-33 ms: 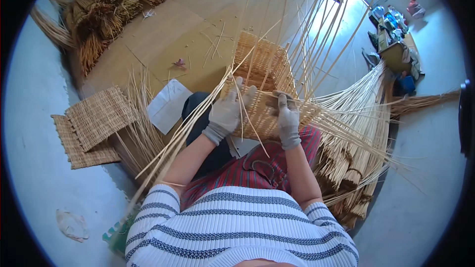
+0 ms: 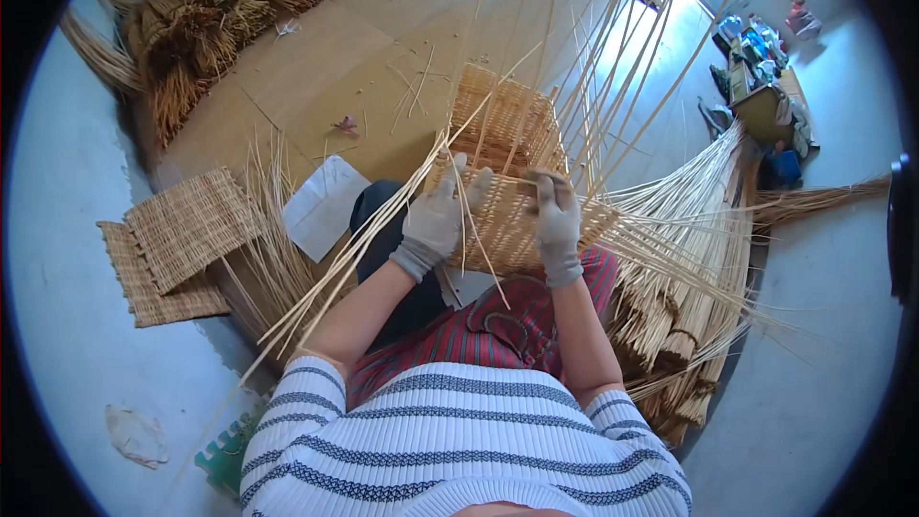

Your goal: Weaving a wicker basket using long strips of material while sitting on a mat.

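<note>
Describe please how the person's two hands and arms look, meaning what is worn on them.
Both hands wear light grey knit gloves with ribbed cuffs at the wrist: the left hand and the right hand. The forearms are bare below the gloves. The sleeves are white with dark blue stripes and end near the elbows. No watch or jewellery shows.

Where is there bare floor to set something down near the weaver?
Free: grey floor left of the woven mats, and the tan board beyond the white sheet. Crowded: around the basket, both hands, and the reed bundles on the right.
</note>
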A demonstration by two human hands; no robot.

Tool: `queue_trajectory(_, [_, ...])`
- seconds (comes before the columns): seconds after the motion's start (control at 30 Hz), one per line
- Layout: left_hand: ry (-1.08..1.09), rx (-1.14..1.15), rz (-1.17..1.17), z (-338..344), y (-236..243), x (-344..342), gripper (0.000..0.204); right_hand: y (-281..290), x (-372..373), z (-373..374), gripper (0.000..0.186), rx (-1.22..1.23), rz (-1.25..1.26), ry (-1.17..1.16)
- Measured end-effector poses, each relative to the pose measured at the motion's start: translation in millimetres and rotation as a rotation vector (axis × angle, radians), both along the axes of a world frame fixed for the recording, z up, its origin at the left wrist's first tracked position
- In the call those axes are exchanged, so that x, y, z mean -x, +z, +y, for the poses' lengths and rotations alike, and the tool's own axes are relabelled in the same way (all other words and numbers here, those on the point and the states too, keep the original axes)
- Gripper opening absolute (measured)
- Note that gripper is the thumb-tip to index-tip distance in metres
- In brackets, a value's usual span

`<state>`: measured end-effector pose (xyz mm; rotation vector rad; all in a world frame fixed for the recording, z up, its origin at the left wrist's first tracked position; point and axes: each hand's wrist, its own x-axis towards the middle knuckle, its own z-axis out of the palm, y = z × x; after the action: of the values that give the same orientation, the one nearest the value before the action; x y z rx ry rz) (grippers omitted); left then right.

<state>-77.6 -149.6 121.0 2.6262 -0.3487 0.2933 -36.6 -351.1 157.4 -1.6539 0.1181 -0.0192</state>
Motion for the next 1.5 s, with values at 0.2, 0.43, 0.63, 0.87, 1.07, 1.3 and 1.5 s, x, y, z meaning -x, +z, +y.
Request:
queue_trajectory(0.2, [0.151,-0.232,-0.135,-13.4,-13.4,-11.0,0.099,71.2,-78.0,44.8,0.071,0.598,-0.822,0.067])
queue_trajectory(0.43, [0.049,-0.064,-0.308,-26.3,-8.7,-16.3,0.052,-4.8,8.3,-34.1,0.026,-0.166,-0.092,-0.432])
queue_trajectory(0.63, [0.016,-0.236,-0.299,-89.2,14.7,-11.8,0.068,49.5,-54.7,-38.7,0.064,0.659,-0.799,-0.029])
queue_trajectory(0.87, [-0.135,-0.088,-0.217,-108.0,20.9,-23.0,0.048,21.4,34.3,-130.2,0.032,0.086,-0.015,-0.615])
queue_trajectory(1.07, [-0.151,-0.177,-0.105,-198.2,22.1,-29.5,0.054,40.9,-6.7,-167.4,0.023,1.292,-0.323,-0.533])
queue_trajectory(1.3, [-0.107,-0.034,-0.272,-195.0,4.0,-38.4,0.054,6.5,3.2,-159.1,0.013,1.206,-0.56,-0.465])
queue_trajectory(1.5, [-0.141,0.072,-0.148,-189.0,10.5,-30.0,0.043,-20.1,15.2,-161.4,0.018,1.252,-0.351,-0.523])
